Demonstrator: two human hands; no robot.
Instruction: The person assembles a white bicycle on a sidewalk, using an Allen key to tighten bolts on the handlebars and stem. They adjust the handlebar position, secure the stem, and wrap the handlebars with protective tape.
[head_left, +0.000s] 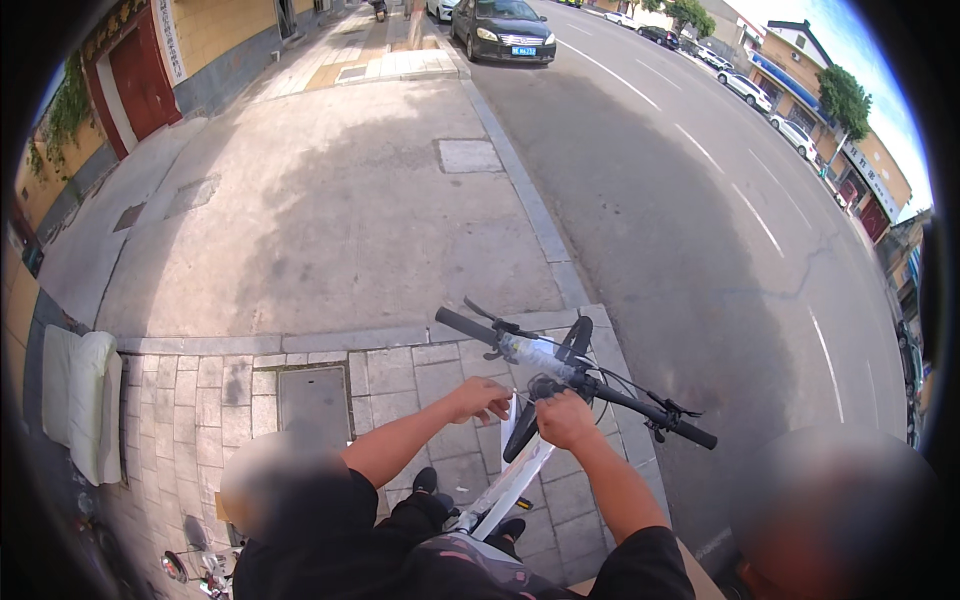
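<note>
A bicycle stands in front of me, its black handlebar [640,404] slanting from upper left to lower right. Clear wrapping [537,356] covers the bar's middle, and white wrapping [512,486] covers the frame. My right hand [567,418] is closed in a fist at the stem, just behind the bar; whatever it grips is hidden by the fingers. My left hand [480,400] hovers to the left of the stem, its fingers loosely bent and apart, with nothing plain to see in them. The front tyre [575,342] shows beyond the bar.
Paving bricks [180,400] lie underfoot, with a metal cover [312,405] set in them. A pale padded seat [85,405] stands at the left. Blurred heads of people appear at lower left and lower right. Beyond the kerb [520,200], a dark car [503,30] is on the road.
</note>
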